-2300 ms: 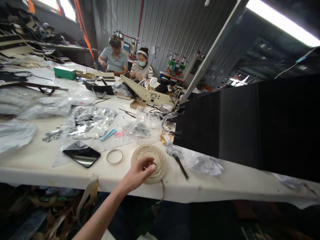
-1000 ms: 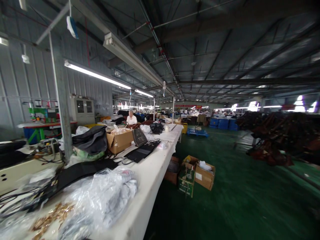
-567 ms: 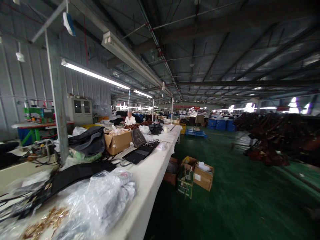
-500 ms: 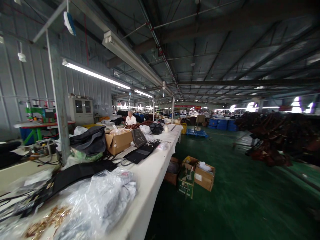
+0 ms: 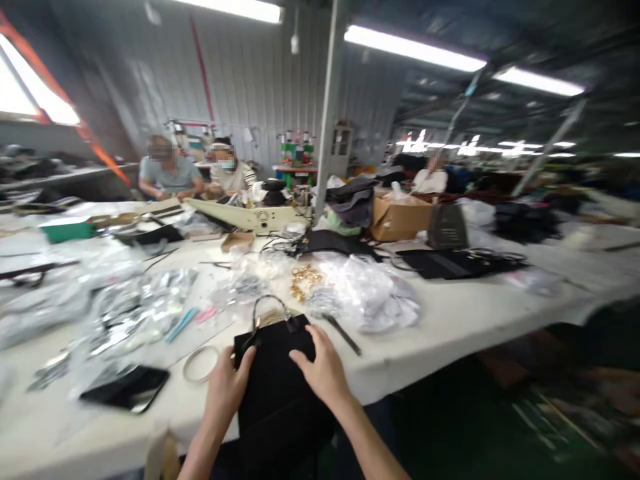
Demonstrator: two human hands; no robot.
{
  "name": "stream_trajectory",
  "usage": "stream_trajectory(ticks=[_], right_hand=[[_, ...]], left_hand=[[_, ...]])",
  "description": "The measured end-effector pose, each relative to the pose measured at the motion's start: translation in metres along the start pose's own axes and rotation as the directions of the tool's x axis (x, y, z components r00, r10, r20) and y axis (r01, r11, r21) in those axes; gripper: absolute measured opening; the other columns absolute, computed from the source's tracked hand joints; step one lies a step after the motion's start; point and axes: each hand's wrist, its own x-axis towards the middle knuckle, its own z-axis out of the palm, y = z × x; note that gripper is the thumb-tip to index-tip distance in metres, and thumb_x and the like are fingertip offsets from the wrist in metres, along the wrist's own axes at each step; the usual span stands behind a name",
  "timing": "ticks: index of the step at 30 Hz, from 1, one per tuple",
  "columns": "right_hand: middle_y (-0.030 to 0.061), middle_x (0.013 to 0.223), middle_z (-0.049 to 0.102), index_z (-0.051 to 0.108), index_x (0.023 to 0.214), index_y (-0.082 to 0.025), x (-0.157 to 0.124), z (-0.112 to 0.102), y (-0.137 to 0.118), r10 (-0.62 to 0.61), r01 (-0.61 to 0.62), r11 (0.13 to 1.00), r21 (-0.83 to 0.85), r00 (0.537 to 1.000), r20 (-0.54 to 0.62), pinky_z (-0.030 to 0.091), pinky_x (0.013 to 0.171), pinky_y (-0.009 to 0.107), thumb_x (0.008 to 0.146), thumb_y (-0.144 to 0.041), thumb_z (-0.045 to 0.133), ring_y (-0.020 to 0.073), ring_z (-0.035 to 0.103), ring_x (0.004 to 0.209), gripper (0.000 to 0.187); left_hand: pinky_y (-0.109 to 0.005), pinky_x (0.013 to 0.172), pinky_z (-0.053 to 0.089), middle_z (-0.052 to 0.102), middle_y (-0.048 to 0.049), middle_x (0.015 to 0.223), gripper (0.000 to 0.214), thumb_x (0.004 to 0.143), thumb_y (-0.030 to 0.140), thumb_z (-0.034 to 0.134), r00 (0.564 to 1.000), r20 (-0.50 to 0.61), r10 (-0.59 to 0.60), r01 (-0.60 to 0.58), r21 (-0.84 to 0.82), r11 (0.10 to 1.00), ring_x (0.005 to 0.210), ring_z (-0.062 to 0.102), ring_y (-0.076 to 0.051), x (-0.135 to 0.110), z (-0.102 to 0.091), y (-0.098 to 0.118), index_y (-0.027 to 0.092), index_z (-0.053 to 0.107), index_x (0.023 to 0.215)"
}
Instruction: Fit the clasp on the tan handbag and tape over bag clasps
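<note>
A black bag piece with a thin dark handle at its top lies over the table's front edge, its lower part hanging toward me. My left hand grips its left top corner, thumb on the front face near the handle's base. At the right top corner, my right hand has its fingers over the edge and its thumb on the front. Just left of my left hand lies a roll of pale tape. A black strip rests to the right of the bag piece.
A dark phone-like slab lies at front left. Beyond are clear plastic bags, gold metal fittings, a blue stick and a cardboard box. Two people sit across the white table; another is farther right.
The view has swung left and down from the hall and aisle to the table in front of me. Both my hands and the black bag piece have come into view.
</note>
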Motion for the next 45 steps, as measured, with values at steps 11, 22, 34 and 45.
stream_trajectory(ticks=[11,22,34,45], right_hand=[[0.0195,0.163,0.059,0.054,0.162,-0.019,-0.004,0.005,0.019,-0.031,0.029,0.999,0.029,0.997,0.068,0.05,0.124,0.06,0.105,-0.065,0.064,0.0411,0.058,0.15,0.074],[0.0167,0.161,0.061,0.059,0.158,-0.018,0.023,-0.001,0.021,-0.026,0.017,0.996,0.093,0.995,0.097,0.05,0.127,0.06,0.102,-0.054,0.07,0.0394,0.058,0.15,0.067],[0.0157,0.166,0.057,0.061,0.159,-0.021,0.016,0.0,0.022,-0.102,0.108,0.994,-0.031,0.984,0.146,0.05,0.128,0.06,0.107,-0.056,0.068,0.0387,0.055,0.153,0.063],[0.0168,0.163,0.06,0.066,0.153,-0.017,0.023,0.002,0.018,-0.025,0.027,1.0,-0.011,0.989,0.147,0.048,0.13,0.058,0.102,-0.051,0.076,0.0392,0.057,0.152,0.063]], left_hand=[[-0.041,0.095,0.055,0.08,-0.0111,0.116,0.047,0.106,0.064,0.06,0.997,0.032,0.068,-0.065,-0.098,0.993,0.112,0.075,-0.036,-0.017,-0.017,-0.001,0.021,0.073,0.121],[-0.045,0.091,0.052,0.08,-0.0158,0.109,0.048,0.105,0.064,0.057,0.998,0.029,-0.047,0.046,0.034,0.998,0.108,0.075,-0.04,-0.002,-0.008,-0.005,0.019,0.071,0.115],[-0.038,0.084,0.051,0.08,-0.0109,0.102,0.038,0.103,0.056,0.063,0.995,-0.014,-0.099,0.1,0.055,0.993,0.102,0.076,-0.035,-0.003,-0.005,-0.013,0.02,0.071,0.112],[-0.039,0.084,0.051,0.08,-0.0104,0.103,0.042,0.108,0.057,0.055,0.997,0.075,-0.035,0.034,0.016,0.999,0.101,0.076,-0.036,-0.004,-0.016,-0.015,0.021,0.071,0.121]])
